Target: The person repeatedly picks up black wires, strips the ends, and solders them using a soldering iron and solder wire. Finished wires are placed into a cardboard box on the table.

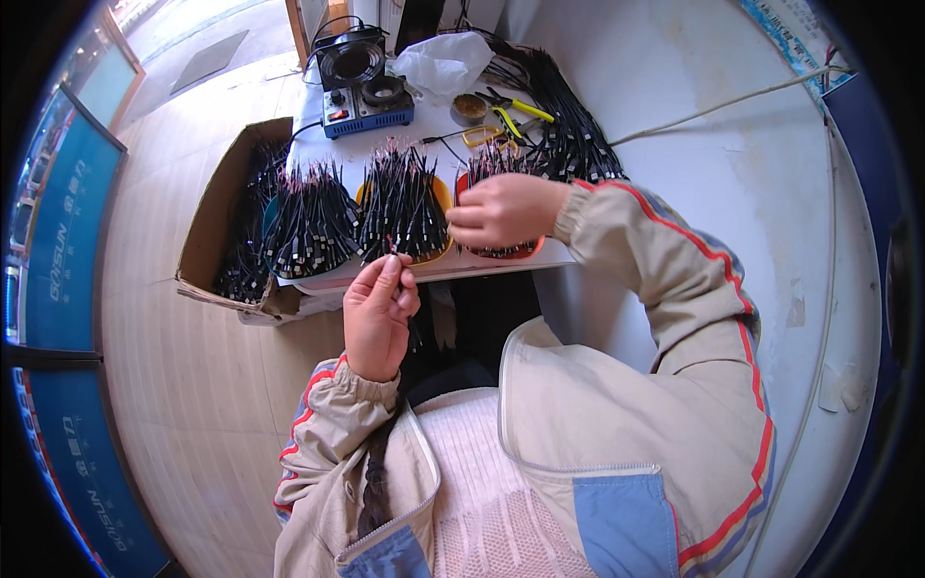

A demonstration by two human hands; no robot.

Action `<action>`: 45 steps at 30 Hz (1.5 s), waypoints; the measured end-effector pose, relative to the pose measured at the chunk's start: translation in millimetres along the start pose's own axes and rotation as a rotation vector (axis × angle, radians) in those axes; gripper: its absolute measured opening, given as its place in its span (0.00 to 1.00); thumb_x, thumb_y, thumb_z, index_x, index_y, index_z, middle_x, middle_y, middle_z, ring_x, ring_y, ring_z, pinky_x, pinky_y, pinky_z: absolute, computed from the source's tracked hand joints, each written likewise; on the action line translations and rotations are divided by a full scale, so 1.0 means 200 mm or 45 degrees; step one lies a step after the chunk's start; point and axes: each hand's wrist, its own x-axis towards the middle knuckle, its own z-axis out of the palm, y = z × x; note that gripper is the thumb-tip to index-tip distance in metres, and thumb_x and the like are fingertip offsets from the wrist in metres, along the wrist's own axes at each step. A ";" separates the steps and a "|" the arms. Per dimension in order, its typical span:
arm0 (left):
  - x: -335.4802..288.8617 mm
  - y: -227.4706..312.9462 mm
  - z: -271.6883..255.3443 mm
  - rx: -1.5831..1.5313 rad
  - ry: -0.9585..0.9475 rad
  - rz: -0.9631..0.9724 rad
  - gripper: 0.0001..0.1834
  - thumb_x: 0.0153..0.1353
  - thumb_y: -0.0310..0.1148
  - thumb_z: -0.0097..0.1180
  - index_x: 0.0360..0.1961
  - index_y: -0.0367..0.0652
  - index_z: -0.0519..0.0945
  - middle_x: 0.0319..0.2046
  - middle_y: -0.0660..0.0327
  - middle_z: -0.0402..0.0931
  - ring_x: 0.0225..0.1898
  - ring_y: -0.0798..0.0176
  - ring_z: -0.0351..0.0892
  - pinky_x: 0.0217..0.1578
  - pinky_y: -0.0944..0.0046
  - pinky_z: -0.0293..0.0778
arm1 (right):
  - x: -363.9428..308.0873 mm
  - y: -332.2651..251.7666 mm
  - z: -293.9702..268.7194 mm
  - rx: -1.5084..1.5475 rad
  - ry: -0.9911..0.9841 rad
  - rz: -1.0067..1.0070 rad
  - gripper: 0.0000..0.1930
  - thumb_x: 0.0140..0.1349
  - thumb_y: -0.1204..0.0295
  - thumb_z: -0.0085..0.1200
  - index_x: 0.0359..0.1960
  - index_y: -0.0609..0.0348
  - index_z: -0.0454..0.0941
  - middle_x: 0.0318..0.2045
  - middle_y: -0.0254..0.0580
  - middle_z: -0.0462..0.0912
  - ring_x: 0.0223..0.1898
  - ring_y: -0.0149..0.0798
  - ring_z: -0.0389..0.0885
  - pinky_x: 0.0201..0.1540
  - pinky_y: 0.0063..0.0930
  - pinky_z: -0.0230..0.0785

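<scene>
In front of my chest, beyond the table's near edge, my left hand [379,313] is closed, pinching a thin black cable [392,249] between thumb and forefinger. Reddish wire ends stick up from it. My right hand [506,210] hangs over the red bowl [523,253], fingers drawn together; whatever they hold, if anything, is too small to make out. That bowl holds black cables partly hidden by the hand. To its left, a yellow container [444,196] is packed with upright black cables [400,207] with metal connectors. Another dense cable bundle [310,226] stands farther left in a teal container.
At the table's left, an open cardboard box [207,217] holds more cables. Behind are a blue-based heating device [358,111], a plastic bag [441,65], a small tin [469,108] and yellow-handled pliers [532,111]. A long cable pile [568,111] lies along the white wall.
</scene>
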 end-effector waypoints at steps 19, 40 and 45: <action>-0.07 -0.15 0.32 0.219 -0.195 -0.025 0.08 0.67 0.28 0.52 0.39 0.33 0.79 0.31 0.55 0.82 0.32 0.66 0.82 0.37 0.69 0.78 | -0.02 -0.71 -0.24 0.291 0.446 0.563 0.09 0.50 0.74 0.55 0.35 0.59 0.78 0.37 0.40 0.78 0.39 0.38 0.78 0.44 0.30 0.75; -0.29 -0.33 0.30 1.158 -0.311 0.880 0.05 0.64 0.24 0.55 0.37 0.32 0.80 0.23 0.63 0.77 0.21 0.75 0.70 0.21 0.76 0.64 | -0.01 -1.01 -0.18 1.893 1.657 1.506 0.05 0.62 0.79 0.56 0.38 0.62 0.74 0.36 0.33 0.80 0.35 0.20 0.76 0.38 0.13 0.69; -0.35 -0.29 0.29 0.402 -0.484 -0.021 0.09 0.66 0.28 0.52 0.35 0.30 0.78 0.21 0.64 0.72 0.16 0.80 0.57 0.16 0.77 0.49 | -0.06 -1.08 -0.21 1.925 1.610 1.418 0.09 0.62 0.77 0.58 0.43 0.64 0.75 0.37 0.33 0.80 0.37 0.21 0.76 0.40 0.14 0.69</action>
